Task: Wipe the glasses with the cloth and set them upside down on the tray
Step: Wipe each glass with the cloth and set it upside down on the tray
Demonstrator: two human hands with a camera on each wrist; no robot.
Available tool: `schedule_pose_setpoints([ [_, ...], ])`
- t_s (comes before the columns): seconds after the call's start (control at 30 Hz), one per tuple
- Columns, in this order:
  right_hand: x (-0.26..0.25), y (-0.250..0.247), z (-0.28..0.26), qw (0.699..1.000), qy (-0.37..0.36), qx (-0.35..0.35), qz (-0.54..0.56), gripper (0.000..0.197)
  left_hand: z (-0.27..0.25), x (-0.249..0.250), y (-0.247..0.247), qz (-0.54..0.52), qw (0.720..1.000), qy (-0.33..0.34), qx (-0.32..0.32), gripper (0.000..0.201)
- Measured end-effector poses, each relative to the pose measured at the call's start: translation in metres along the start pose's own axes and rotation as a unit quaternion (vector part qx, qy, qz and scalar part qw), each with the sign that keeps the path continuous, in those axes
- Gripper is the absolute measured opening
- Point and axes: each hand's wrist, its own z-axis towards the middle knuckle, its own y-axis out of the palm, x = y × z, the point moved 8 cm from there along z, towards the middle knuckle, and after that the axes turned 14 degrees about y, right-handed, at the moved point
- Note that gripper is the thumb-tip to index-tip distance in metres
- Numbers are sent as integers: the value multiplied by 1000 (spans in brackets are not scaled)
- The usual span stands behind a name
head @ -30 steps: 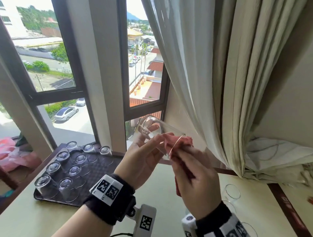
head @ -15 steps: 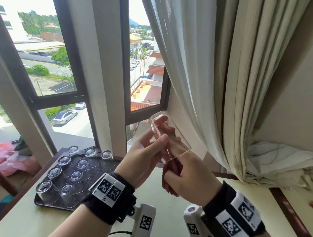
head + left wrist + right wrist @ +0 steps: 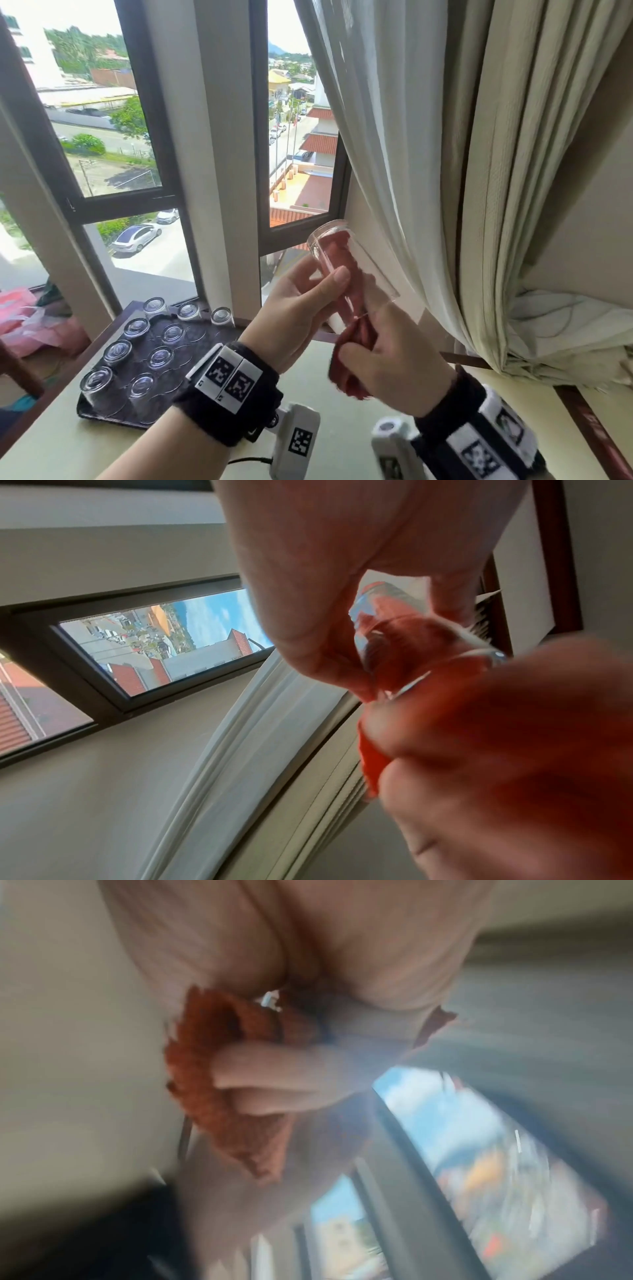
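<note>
My left hand (image 3: 308, 301) grips a clear glass (image 3: 373, 274) in the air, base tilted up toward the window, thumb across its side. A red cloth (image 3: 342, 253) is stuffed inside the glass, and its tail (image 3: 346, 373) hangs below my right hand (image 3: 387, 356), which pinches the cloth at the rim. The left wrist view shows the cloth (image 3: 404, 653) filling the glass mouth; the blurred right wrist view shows fingers curled round the cloth (image 3: 212, 1080). A dark tray (image 3: 102, 416) at lower left carries several glasses upside down (image 3: 99, 383).
A pale curtain (image 3: 462, 171) hangs just right of the glass, with bunched fabric (image 3: 565, 342) on the sill. Window frames stand behind. Pink cloth or bags (image 3: 24, 318) lie at the far left. The cream tabletop (image 3: 51, 445) spreads below the hands.
The glass has tipped from nearly level to base-up. The cloth went from the rim deep into the glass, and my right hand closed in at the mouth.
</note>
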Motion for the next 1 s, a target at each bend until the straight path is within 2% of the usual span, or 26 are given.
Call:
schedule_pose_setpoints([
  [0.03,-6,-1,-1,978,-49,73,-188,84,1,1,-2,26,1000,-3,8,35],
  [0.07,-5,0,-2,934,-52,113,-336,90,1,1,-4,47,999,-6,12,38],
  [0.13,-4,0,-2,870,-51,184,-455,100,2,3,-5,66,998,-13,16,41],
  [0.2,-8,1,-1,863,-71,209,-454,98,2,2,-4,58,998,-21,16,41],
  [0.27,-6,5,4,885,-64,195,-418,87,2,-1,-4,37,999,-31,19,36],
  [0.3,-4,5,8,931,-37,153,-328,82,2,-4,-4,17,999,-37,21,33],
  [0.33,4,7,12,983,3,81,-163,79,1,-7,-7,-9,999,-41,26,33],
  [0.37,8,12,15,997,50,-13,52,76,0,-10,-9,-38,998,-46,32,38],
  [0.4,10,15,17,965,76,-75,239,74,0,-12,-11,-61,996,-49,36,44],
  [0.47,5,22,16,840,101,-177,503,77,-1,-14,-13,-87,995,-53,24,52],
  [0.5,0,23,14,786,106,-203,574,79,-1,-14,-12,-91,994,-52,13,52],
  [0.53,-2,24,14,767,114,-201,598,79,0,-14,-13,-93,994,-49,7,50],
  [0.57,0,23,16,801,117,-172,561,76,1,-14,-13,-92,995,-48,8,47],
  [0.6,2,21,17,879,107,-121,448,72,3,-15,-16,-87,995,-47,16,49],
  [0.63,-1,18,18,959,80,-58,265,70,5,-15,-19,-75,996,-48,26,54],
  [0.67,-3,16,19,999,35,9,38,72,8,-14,-24,-48,997,-48,40,58],
  [0.7,-7,18,20,979,-14,62,-192,76,11,-12,-27,-9,998,-47,48,57],
  [0.73,-3,22,24,923,-25,89,-375,81,14,-10,-30,34,997,-46,50,55],
  [0.77,-1,21,27,881,-9,103,-462,84,15,-9,-33,72,995,-46,48,56],
  [0.8,4,19,31,869,11,108,-482,86,17,-7,-33,98,993,-48,47,58],
  [0.83,6,21,31,874,25,102,-474,87,18,-6,-35,112,991,-49,48,59],
  [0.87,5,21,31,899,22,94,-427,87,19,-7,-36,111,991,-47,51,58],
  [0.9,5,23,32,944,18,73,-320,85,19,-8,-35,98,993,-45,51,57],
  [0.93,6,23,33,991,23,48,-126,79,19,-9,-35,73,995,-45,51,56],
  [0.97,10,23,35,994,51,-5,96,72,18,-10,-36,39,997,-44,50,55],
  [1.0,12,25,37,951,74,-63,292,68,17,-12,-37,0,998,-43,47,54],
])
